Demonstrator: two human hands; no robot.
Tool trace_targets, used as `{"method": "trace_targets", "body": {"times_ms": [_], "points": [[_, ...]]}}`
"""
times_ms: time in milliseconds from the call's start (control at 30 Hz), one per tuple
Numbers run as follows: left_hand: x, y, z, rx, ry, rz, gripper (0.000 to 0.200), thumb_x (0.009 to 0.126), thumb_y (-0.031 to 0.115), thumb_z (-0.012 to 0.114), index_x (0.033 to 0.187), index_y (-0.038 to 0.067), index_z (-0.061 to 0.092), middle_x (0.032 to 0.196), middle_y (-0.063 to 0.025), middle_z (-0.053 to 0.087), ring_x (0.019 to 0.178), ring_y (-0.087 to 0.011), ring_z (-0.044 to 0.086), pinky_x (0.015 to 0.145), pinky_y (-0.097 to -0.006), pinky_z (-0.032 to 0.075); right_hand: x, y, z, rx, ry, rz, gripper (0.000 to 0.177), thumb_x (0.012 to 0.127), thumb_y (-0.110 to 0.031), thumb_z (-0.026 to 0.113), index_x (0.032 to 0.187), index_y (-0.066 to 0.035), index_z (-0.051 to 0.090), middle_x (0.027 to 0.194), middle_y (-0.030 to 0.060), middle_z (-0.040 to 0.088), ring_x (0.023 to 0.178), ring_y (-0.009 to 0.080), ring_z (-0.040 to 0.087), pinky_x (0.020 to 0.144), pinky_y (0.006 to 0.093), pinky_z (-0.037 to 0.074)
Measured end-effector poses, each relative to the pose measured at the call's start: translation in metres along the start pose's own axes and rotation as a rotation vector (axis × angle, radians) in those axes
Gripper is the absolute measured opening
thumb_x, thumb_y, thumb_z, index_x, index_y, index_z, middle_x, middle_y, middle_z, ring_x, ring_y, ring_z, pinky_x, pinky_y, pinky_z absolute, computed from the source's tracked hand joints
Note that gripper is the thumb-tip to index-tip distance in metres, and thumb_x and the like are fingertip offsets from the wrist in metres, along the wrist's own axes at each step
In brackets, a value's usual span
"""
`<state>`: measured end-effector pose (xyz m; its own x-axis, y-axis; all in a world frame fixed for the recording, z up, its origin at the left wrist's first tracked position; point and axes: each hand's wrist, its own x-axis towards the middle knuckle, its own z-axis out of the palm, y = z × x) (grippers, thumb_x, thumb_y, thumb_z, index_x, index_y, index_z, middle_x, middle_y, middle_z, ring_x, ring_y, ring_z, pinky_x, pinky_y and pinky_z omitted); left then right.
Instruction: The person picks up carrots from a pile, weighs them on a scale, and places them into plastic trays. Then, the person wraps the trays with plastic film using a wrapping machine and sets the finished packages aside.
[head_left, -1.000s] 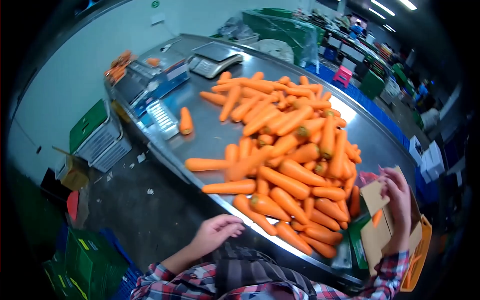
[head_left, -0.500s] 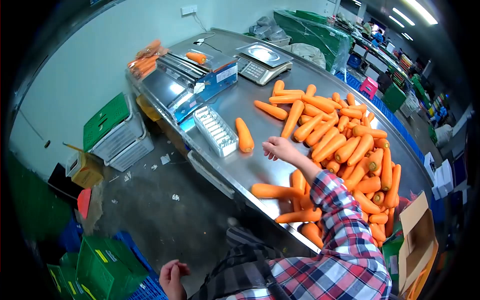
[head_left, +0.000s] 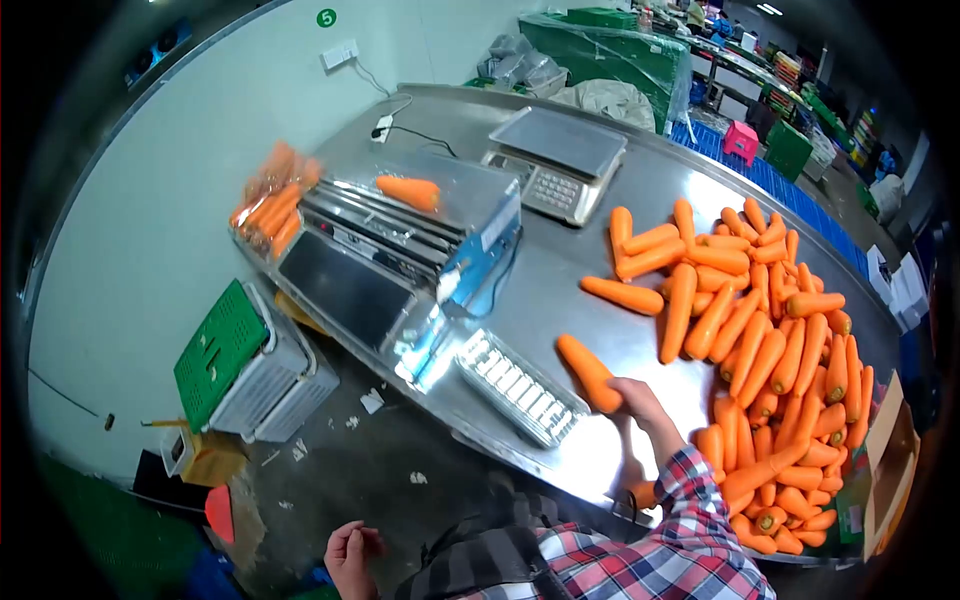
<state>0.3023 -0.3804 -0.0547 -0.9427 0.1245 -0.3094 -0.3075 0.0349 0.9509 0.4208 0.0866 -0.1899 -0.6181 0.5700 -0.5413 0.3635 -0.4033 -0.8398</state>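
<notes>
My right hand [head_left: 645,408] has its fingers closed around the thick end of a single carrot [head_left: 588,372], which lies on the steel table [head_left: 540,270]. Beside that carrot is a clear tray [head_left: 522,388] with a row of white pieces in it. To the right spreads a big heap of carrots [head_left: 770,350]. One more carrot [head_left: 645,493] shows partly behind my right forearm. My left hand [head_left: 353,558] hangs low over the floor, away from the table, its fingers curled with nothing visible in them.
A wrapping machine [head_left: 390,240] with a carrot [head_left: 408,191] on top stands at the left; bagged carrots [head_left: 275,205] lie at its end. Behind are a scale [head_left: 560,155] and a power cord. Stacked crates [head_left: 270,370] stand on the floor. A cardboard box [head_left: 890,465] sits at right.
My right hand has moved from near the heap onto the single carrot and closed on it. The view has turned left. My left hand stays low with fingers curled.
</notes>
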Motion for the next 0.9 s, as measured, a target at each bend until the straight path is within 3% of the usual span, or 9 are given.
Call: {"method": "trace_targets", "body": {"times_ms": [67, 167, 333, 400, 467, 533, 633, 733, 900], "points": [[0.053, 0.004, 0.002, -0.020, 0.021, 0.025, 0.016, 0.092, 0.010, 0.049, 0.101, 0.001, 0.057, 0.078, -0.0096, 0.063, 0.064, -0.0159, 0.060, 0.058, -0.0279, 0.051, 0.003, -0.012, -0.002, 0.115, 0.101, -0.028, 0.040, 0.081, -0.032, 0.060, 0.101, 0.002, 0.061, 0.086, 0.0092, 0.061, 0.072, 0.0164, 0.060, 0.063, 0.0273, 0.050], [0.102, 0.053, 0.027, 0.013, -0.120, -0.024, 0.020, 0.093, 0.014, 0.052, 0.106, 0.000, 0.059, 0.089, -0.0092, 0.064, 0.078, -0.0146, 0.061, 0.069, -0.0267, 0.050, 0.020, -0.056, 0.004, 0.249, 0.101, -0.124, 0.031, 0.084, -0.027, 0.055, 0.100, -0.001, 0.056, 0.083, 0.0067, 0.058, 0.067, 0.0163, 0.055, 0.058, 0.0265, 0.045], [0.236, 0.085, 0.052, 0.123, -0.355, 0.117, 0.019, 0.092, 0.010, 0.050, 0.105, -0.001, 0.058, 0.083, -0.0085, 0.063, 0.073, -0.0141, 0.060, 0.066, -0.0259, 0.050, 0.083, -0.179, 0.064, 0.283, 0.214, -0.377, 0.037, 0.084, -0.028, 0.055, 0.107, 0.001, 0.055, 0.094, 0.0096, 0.057, 0.083, 0.0178, 0.058, 0.065, 0.0290, 0.049], [0.306, 0.084, 0.055, 0.120, -0.384, 0.212, 0.015, 0.092, 0.007, 0.048, 0.102, -0.001, 0.056, 0.076, -0.0093, 0.062, 0.065, -0.0152, 0.060, 0.061, -0.0271, 0.051, 0.121, -0.235, 0.087, 0.003, 0.366, -0.334, 0.040, 0.083, -0.032, 0.057, 0.105, 0.001, 0.058, 0.095, 0.0105, 0.060, 0.089, 0.0177, 0.061, 0.068, 0.0303, 0.051], [0.340, 0.140, 0.064, 0.195, -0.446, 0.188, 0.021, 0.093, 0.011, 0.050, 0.106, -0.002, 0.059, 0.087, -0.0089, 0.064, 0.076, -0.0146, 0.060, 0.069, -0.0255, 0.050, 0.192, -0.270, 0.089, -0.250, 0.495, -0.421, 0.041, 0.081, -0.036, 0.060, 0.099, 0.001, 0.062, 0.096, 0.0134, 0.063, 0.089, 0.0182, 0.063, 0.070, 0.0321, 0.051], [0.396, 0.168, 0.063, 0.190, -0.487, 0.294, 0.020, 0.093, 0.011, 0.050, 0.106, -0.002, 0.058, 0.087, -0.0088, 0.063, 0.075, -0.0146, 0.060, 0.068, -0.0259, 0.050, 0.242, -0.308, 0.103, -0.487, 0.682, -0.553, 0.044, 0.078, -0.039, 0.059, 0.093, 0.002, 0.064, 0.079, 0.0124, 0.062, 0.075, 0.0241, 0.063, 0.068, 0.0339, 0.049], [0.463, 0.213, 0.058, 0.200, -0.489, 0.237, 0.020, 0.093, 0.013, 0.050, 0.106, 0.000, 0.058, 0.088, -0.0080, 0.063, 0.074, -0.0129, 0.060, 0.066, -0.0239, 0.049, 0.303, -0.347, 0.126, -0.736, 0.957, -0.315, 0.046, 0.076, -0.038, 0.059, 0.093, 0.005, 0.063, 0.087, 0.0194, 0.062, 0.084, 0.0331, 0.062, 0.076, 0.0388, 0.048], [0.525, 0.242, 0.064, 0.280, -0.488, 0.315, 0.019, 0.094, 0.013, 0.050, 0.105, 0.000, 0.059, 0.087, -0.0069, 0.063, 0.073, -0.0129, 0.059, 0.066, -0.0234, 0.050, 0.332, -0.371, 0.151, -0.837, 1.131, -0.309, 0.044, 0.076, -0.036, 0.058, 0.093, 0.004, 0.063, 0.096, 0.0228, 0.060, 0.091, 0.0368, 0.060, 0.080, 0.0409, 0.048], [0.597, 0.238, 0.089, 0.267, -0.428, 0.284, 0.017, 0.092, 0.013, 0.053, 0.100, 0.001, 0.061, 0.081, -0.0034, 0.061, 0.070, -0.0100, 0.056, 0.062, -0.0206, 0.046, 0.371, -0.363, 0.135, -1.023, 1.036, -0.143, 0.054, 0.077, -0.044, 0.060, 0.107, 0.001, 0.059, 0.112, 0.0201, 0.055, 0.104, 0.0343, 0.054, 0.090, 0.0404, 0.044]]}}
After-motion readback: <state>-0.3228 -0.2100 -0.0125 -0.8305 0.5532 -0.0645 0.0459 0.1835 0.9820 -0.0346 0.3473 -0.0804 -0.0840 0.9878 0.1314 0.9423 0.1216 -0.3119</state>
